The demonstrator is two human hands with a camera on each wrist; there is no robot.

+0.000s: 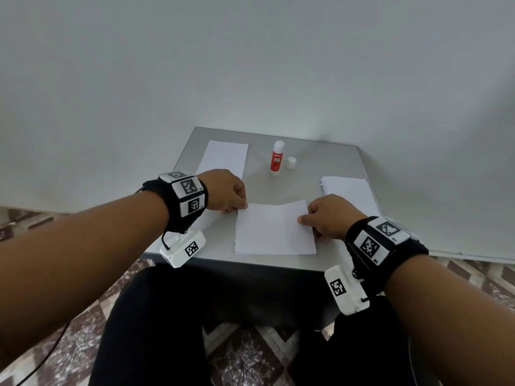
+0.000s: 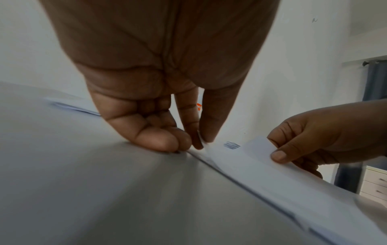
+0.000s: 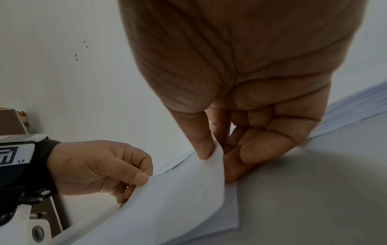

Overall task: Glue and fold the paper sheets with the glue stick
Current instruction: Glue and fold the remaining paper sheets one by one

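A white paper sheet (image 1: 274, 231) lies at the near middle of the grey table (image 1: 328, 160), its upper layer bent over the part beneath. My left hand (image 1: 242, 205) pinches the sheet's far left corner (image 2: 206, 145) between thumb and forefinger. My right hand (image 1: 306, 215) pinches the far right corner (image 3: 215, 149) the same way, lifting it a little. Beyond the sheet stands the red and white glue stick (image 1: 276, 158), uncapped, with its white cap (image 1: 291, 163) beside it on the right.
A single white sheet (image 1: 225, 157) lies at the table's far left, partly under my left wrist. A stack of white sheets (image 1: 351, 190) sits at the right edge. White walls close in behind and to the right. My knees are under the table's near edge.
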